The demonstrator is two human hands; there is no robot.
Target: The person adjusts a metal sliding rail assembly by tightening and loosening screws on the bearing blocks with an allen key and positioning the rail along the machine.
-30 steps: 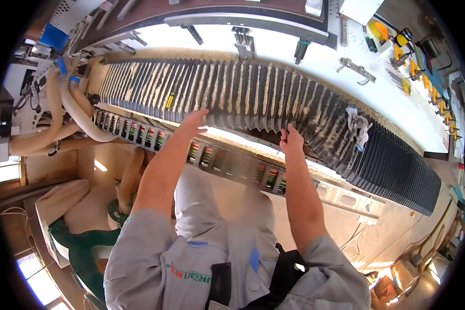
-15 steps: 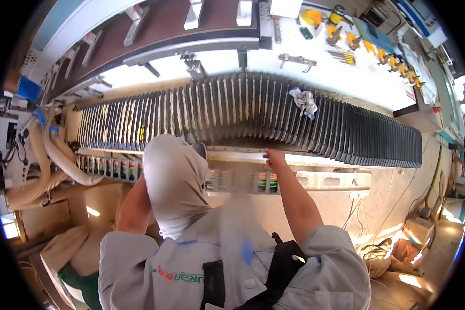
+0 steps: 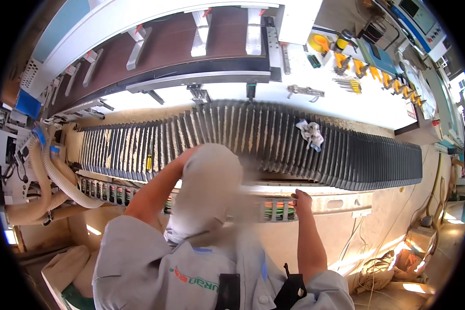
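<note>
A long black accordion-fold bellows cover [image 3: 232, 126], dusted with pale powder, stretches across in front of me and bulges in the middle. My right hand [image 3: 301, 198] is closed in a fist just below its lower edge, beside a cable chain [image 3: 279, 211] with green and orange cables. Whether anything is inside that fist I cannot make out. My left forearm [image 3: 163, 188] reaches up toward the bellows, and a blurred grey cloth shape [image 3: 209, 178], apparently my knee, hides the left hand. A crumpled rag [image 3: 310, 134] and a yellow-handled tool [image 3: 149, 161] lie on the folds.
Beyond the bellows stands a machine bed [image 3: 170, 36] with metal brackets. A white worktop [image 3: 356, 111] at the far right holds yellow-and-black tool holders [image 3: 374, 72] and a metal clamp-like part [image 3: 305, 92]. Ribbed hoses [image 3: 62, 170] run along the left; cloth bundles [image 3: 377, 271] lie low right.
The view has tilted up. My right hand has moved right and toward me, away from the bellows' edge. My left forearm has swung up across toward the bellows, and the grey cloth shape has shifted right.
</note>
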